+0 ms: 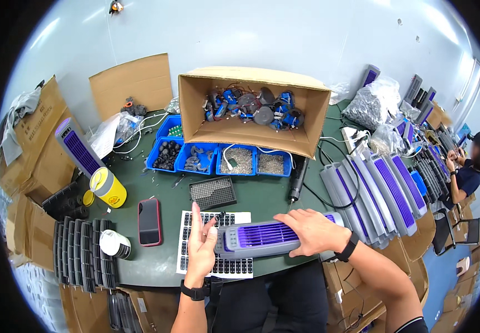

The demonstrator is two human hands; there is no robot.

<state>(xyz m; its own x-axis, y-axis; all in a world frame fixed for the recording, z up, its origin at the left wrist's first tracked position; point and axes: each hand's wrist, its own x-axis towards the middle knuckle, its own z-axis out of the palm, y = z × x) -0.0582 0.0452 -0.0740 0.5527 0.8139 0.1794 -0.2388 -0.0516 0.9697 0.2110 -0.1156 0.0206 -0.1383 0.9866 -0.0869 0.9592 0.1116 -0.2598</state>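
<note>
A grey tower fan with a purple grille (268, 234) lies across the near edge of the table. My right hand (315, 232) is closed over its right part, thumb at the near side and fingers at the far side. My left hand (200, 247) is at the fan's left end, index finger stretched up. Between its thumb and another finger a small black sticker (219, 216) appears pinched, its far end sticking out. Beneath the left hand and the fan lies a white sheet of black stickers (239, 268), partly covered.
Behind the sheet sits a dark tray of small parts (213, 192). Blue bins (197, 157) stand before a carton of motors (255, 136). An electric screwdriver (296, 180), more fans (392, 191), a phone (150, 222) and a yellow container (108, 187) surround it. A co-worker (467, 166) sits far right.
</note>
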